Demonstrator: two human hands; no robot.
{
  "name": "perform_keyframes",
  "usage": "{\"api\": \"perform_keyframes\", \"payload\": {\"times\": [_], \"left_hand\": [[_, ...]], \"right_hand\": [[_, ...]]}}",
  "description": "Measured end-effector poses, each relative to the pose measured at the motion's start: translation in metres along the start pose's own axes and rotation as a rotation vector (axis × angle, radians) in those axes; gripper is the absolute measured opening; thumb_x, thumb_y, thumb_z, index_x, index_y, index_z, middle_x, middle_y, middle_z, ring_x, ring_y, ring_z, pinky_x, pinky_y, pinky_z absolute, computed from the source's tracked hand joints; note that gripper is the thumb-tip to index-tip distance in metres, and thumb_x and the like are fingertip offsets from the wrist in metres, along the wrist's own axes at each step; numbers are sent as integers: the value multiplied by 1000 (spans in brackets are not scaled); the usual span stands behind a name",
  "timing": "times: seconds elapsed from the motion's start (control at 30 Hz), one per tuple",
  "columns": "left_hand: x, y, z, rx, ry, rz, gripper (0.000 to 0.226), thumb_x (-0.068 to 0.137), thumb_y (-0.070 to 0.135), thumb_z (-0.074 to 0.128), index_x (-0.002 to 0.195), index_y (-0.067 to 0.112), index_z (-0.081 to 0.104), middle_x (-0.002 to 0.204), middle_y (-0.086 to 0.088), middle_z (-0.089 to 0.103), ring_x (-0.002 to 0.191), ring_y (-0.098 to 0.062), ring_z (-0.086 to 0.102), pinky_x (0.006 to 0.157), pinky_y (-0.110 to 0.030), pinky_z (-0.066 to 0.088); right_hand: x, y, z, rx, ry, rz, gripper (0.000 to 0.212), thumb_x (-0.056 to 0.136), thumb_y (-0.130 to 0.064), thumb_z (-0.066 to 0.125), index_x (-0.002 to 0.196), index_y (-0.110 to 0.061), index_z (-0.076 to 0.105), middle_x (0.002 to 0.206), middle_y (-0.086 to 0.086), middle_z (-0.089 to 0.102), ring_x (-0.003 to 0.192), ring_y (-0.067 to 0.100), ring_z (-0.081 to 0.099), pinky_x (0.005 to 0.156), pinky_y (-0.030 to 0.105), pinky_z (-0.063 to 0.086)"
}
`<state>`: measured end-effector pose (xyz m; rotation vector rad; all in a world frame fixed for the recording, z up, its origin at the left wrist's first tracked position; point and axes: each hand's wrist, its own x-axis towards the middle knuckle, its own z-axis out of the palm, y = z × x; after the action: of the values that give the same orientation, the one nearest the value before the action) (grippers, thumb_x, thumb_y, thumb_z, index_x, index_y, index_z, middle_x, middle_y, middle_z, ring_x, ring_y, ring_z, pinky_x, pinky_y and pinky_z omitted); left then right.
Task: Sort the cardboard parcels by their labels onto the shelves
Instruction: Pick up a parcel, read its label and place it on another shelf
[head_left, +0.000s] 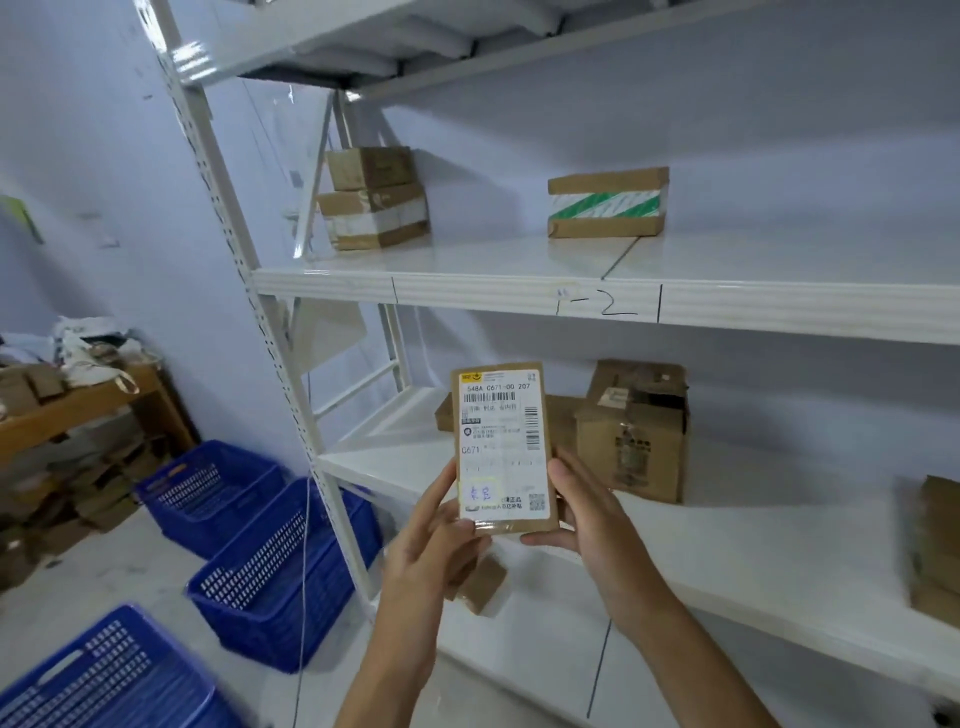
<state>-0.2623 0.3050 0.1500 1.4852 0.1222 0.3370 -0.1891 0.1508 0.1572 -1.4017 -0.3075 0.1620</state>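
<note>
I hold a small flat cardboard parcel (503, 447) upright before the white shelves, its white shipping label facing me. My left hand (434, 525) grips its lower left edge and my right hand (582, 512) its lower right edge. A second small cardboard parcel (483, 582) pokes out under my left palm; what holds it I cannot tell. The upper shelf (519, 291), marked "1-2" on its rim, carries two stacked boxes (374, 197) at left and a green-striped taped box (608, 202). The lower shelf (727, 561) bears a large box (634, 431).
Three blue plastic crates (280, 561) stand on the floor at left beside the shelf's upright post (270, 322). A wooden table (78, 405) with piled cardboard stands at far left. More cardboard boxes (935, 545) sit at the lower shelf's right end.
</note>
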Motion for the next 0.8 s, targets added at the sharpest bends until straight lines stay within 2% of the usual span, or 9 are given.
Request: {"api": "perform_keyframes", "payload": {"times": [0.07,0.13,0.2,0.3,0.43,0.57,0.7,0.8], "left_hand": [[5,7,-25,-3,1,4,50,102,9,51,141,39,59,122,3,79,119,-22,71,99,-36,60],[11,14,-44,15,3,3,49,102,11,51,140,41,60,123,4,78,121,-19,70,103,-39,57],[18,19,-58,31,4,16,50,103,11,51,141,41,59,125,4,77,123,-19,69,108,-44,52],[30,23,-72,33,14,29,49,103,11,51,140,43,58,123,7,78,121,-17,70,106,-41,54],[48,22,-82,20,11,35,49,103,12,52,138,45,59,122,8,78,121,-16,70,104,-38,54],[77,17,-84,15,20,50,50,103,11,51,141,42,58,123,8,78,119,-17,70,103,-39,54],[107,14,-81,14,21,47,50,103,12,52,141,43,59,125,6,77,121,-19,70,107,-44,53],[130,18,-77,31,-4,66,49,103,13,51,142,43,58,124,8,77,119,-15,71,106,-44,54]], "right_hand": [[5,-1,24,-7,-11,-21,31,108,-32,42,126,-46,63,121,-10,77,109,13,74,80,37,64],[10,-3,44,-22,-19,-38,32,109,-32,41,130,-45,62,121,-11,77,108,14,75,80,37,64],[15,-7,60,-48,-28,-60,32,109,-32,40,123,-49,63,114,-15,78,105,13,75,81,38,64],[26,-10,73,-80,-23,-67,32,109,-32,41,116,-51,65,111,-18,78,105,10,74,86,41,64],[43,-13,82,-119,-26,-97,33,109,-32,42,123,-53,63,113,-26,76,107,-1,71,83,28,62],[66,-10,85,-148,-2,-144,35,108,-28,45,122,-57,57,107,-39,72,103,-8,69,86,26,61],[91,-7,81,-176,-3,-176,40,108,-22,45,127,-56,54,108,-38,71,108,-8,67,88,24,60],[107,-11,77,-198,13,-205,41,108,-23,45,127,-59,52,107,-41,69,107,-11,66,82,16,58]]}}
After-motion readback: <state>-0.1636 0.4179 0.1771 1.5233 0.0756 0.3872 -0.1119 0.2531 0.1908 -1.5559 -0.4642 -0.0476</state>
